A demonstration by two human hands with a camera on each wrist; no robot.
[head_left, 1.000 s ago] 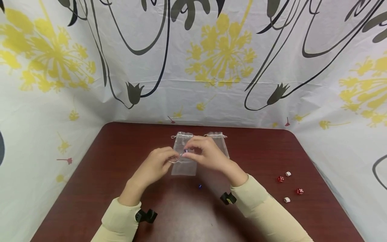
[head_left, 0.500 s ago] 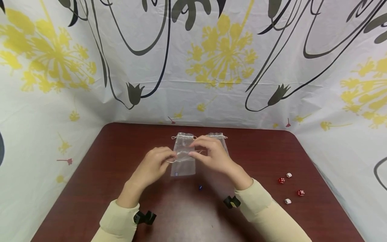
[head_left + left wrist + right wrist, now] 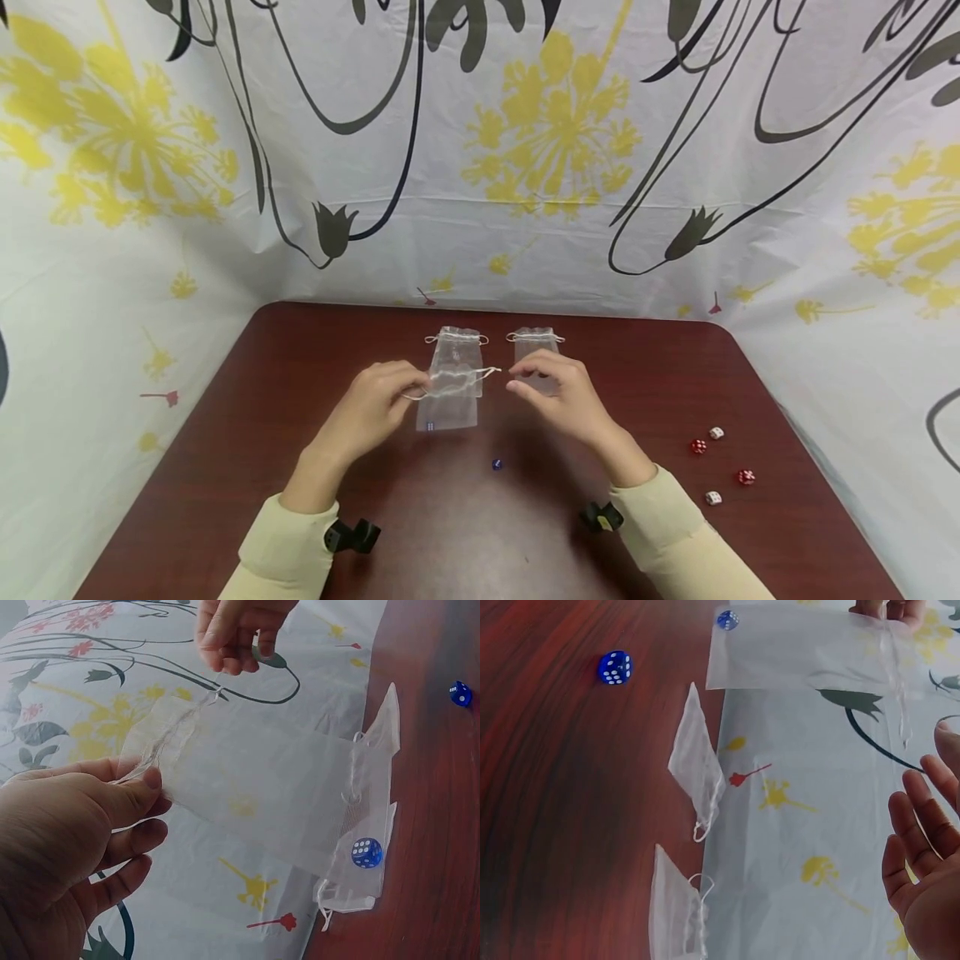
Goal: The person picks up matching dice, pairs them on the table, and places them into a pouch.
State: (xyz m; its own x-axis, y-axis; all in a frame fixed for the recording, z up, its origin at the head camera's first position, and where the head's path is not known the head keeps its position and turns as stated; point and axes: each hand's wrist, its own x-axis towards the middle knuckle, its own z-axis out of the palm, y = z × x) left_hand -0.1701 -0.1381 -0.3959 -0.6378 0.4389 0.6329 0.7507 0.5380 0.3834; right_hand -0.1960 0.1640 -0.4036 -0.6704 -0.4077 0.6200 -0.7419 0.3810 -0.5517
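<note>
My left hand (image 3: pixel 382 396) pinches a sheer white drawstring pouch (image 3: pixel 255 780) near its mouth between thumb and fingers. The pouch hangs down, with a blue die (image 3: pixel 367 853) showing through its bottom end. To the right of the pouch mouth, my right hand (image 3: pixel 558 396) holds nothing; in the right wrist view its fingers (image 3: pixel 922 817) are spread, a little apart from the loose drawstring end (image 3: pixel 907 739). A second blue die (image 3: pixel 497 465) lies on the table in front of the hands.
Two more sheer pouches, a left one (image 3: pixel 453 352) and a right one (image 3: pixel 525 342), lie at the back of the dark red table (image 3: pixel 337 333). Red dice (image 3: pixel 746 477) and white dice (image 3: pixel 713 497) lie on the right. A patterned cloth (image 3: pixel 420 167) hangs behind.
A blue die that my right hand held at the pouch mouth now sits in the pouch's bottom. The right hand has drawn away to the right; the left hand and pouch have shifted slightly left.
</note>
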